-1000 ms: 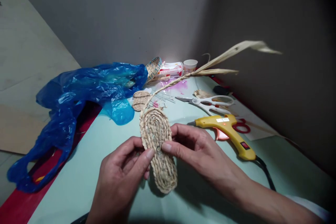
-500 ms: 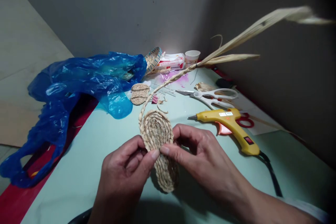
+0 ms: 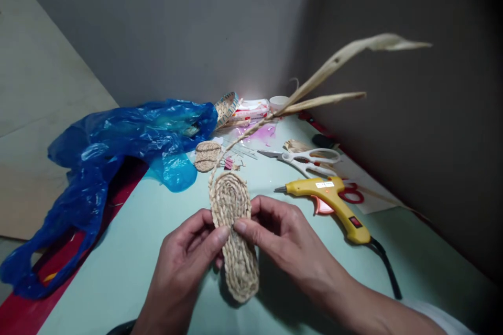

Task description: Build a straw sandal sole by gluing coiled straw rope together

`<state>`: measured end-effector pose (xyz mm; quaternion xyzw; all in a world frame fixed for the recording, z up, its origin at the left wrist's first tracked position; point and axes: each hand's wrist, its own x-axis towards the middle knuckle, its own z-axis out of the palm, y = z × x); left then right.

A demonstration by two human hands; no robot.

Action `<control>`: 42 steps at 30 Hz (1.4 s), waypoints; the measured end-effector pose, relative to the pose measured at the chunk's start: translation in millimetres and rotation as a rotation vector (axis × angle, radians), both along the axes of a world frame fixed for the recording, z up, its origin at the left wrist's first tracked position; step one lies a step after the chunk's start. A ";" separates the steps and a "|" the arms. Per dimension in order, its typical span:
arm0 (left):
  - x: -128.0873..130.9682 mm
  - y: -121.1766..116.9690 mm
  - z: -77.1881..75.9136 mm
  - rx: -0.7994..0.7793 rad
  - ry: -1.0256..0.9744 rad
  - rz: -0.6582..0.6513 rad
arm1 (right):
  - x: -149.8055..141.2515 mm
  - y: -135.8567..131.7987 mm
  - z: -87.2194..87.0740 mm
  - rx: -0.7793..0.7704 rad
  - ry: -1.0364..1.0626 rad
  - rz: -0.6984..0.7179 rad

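A flat oval sole (image 3: 234,230) coiled from braided straw is held above the pale green table (image 3: 129,241). My left hand (image 3: 184,261) pinches its left edge with the thumb on top. My right hand (image 3: 279,230) grips the right edge, thumb pressed on the weave. From the top of the oval a straw braid (image 3: 251,128) runs up and right, ending in long loose dry leaves (image 3: 346,55) that stick into the air.
A yellow glue gun (image 3: 334,199) with a black cord lies right of my hands, white-handled scissors (image 3: 310,157) behind it. A smaller woven oval (image 3: 206,154), a blue plastic bag (image 3: 129,141), a woven ring (image 3: 227,107), a packet (image 3: 251,110) and a paper cup (image 3: 278,102) sit further back.
Both hands keep their grip while the sole shifts slightly. The loose leaves swung up and right, then dropped back lower. The view drifted a little.
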<state>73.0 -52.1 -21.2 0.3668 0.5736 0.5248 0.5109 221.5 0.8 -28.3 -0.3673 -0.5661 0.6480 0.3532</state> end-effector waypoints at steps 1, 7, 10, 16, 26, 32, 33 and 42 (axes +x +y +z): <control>0.5 0.1 0.6 0.020 -0.050 0.006 | 0.0 -0.5 -0.6 -0.007 0.007 0.001; -2.7 1.2 -0.1 0.076 -0.111 0.069 | 3.2 -1.3 -1.6 0.141 -0.156 0.145; -6.1 1.1 -0.2 0.070 -0.129 0.038 | 7.0 3.4 2.2 0.252 -0.237 0.132; -3.4 -1.9 4.8 0.019 -0.075 0.060 | 9.2 6.9 6.5 0.232 -0.080 0.052; 6.8 -1.3 5.3 -0.053 0.026 0.182 | 2.8 0.8 6.2 -0.049 -0.023 0.017; 4.3 0.4 3.1 -0.034 0.007 0.116 | 1.1 2.0 2.4 -0.107 0.007 0.023; 4.0 1.2 1.9 -0.023 -0.013 0.095 | 1.2 3.3 0.7 -0.099 0.010 0.030; -0.4 6.4 -16.3 -0.065 -0.062 -0.072 | 8.9 18.5 -12.3 0.064 0.005 0.066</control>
